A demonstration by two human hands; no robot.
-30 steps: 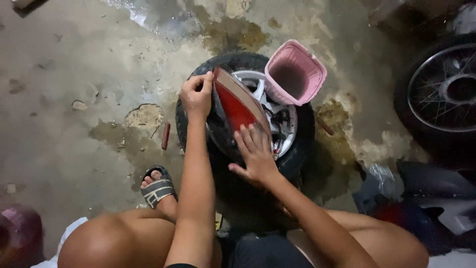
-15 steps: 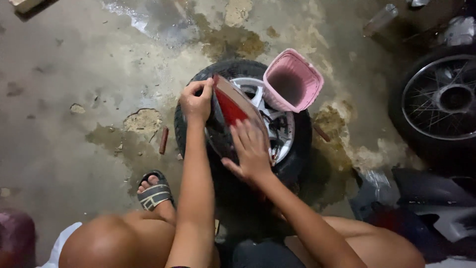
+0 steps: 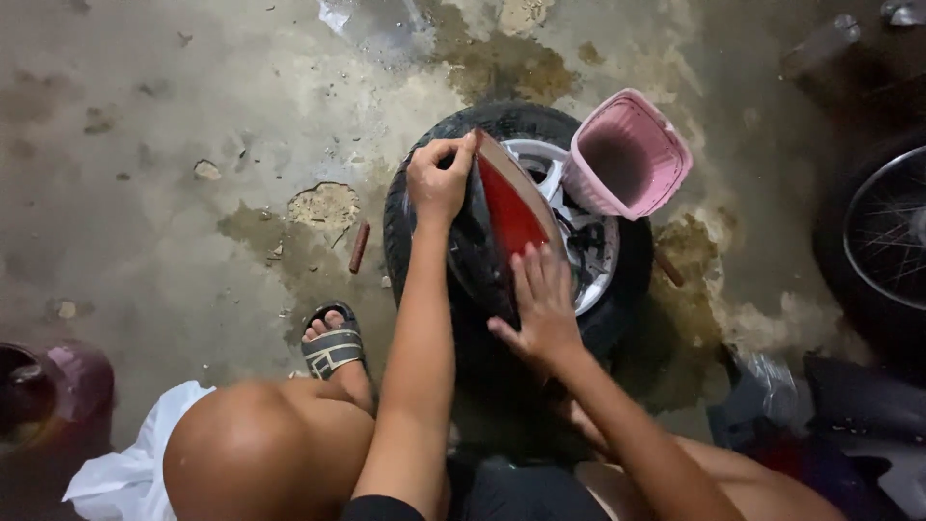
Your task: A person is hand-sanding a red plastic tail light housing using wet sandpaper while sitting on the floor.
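Observation:
A small black tyre [image 3: 410, 227] on a silver alloy rim [image 3: 593, 260] lies flat on the wet concrete floor in front of me. Across it rests a dark panel with a red and tan face [image 3: 511, 214], tilted on its edge. My left hand [image 3: 439, 178] grips the panel's far top end. My right hand [image 3: 542, 307] presses flat with spread fingers on its near lower part. My bare knees and a sandalled foot [image 3: 331, 345] frame the bottom of the view.
A pink plastic basket [image 3: 632, 159] stands tilted on the tyre's far right side. A spoked motorcycle wheel [image 3: 883, 241] is at the right edge, dark bike parts [image 3: 858, 425] at lower right. A maroon pot [image 3: 53, 391] sits lower left; a small red stick [image 3: 359, 247] lies left of the tyre.
My right hand has slid a little along the panel and flattened against it. The left hand keeps its grip on the top end; the view has shifted slightly.

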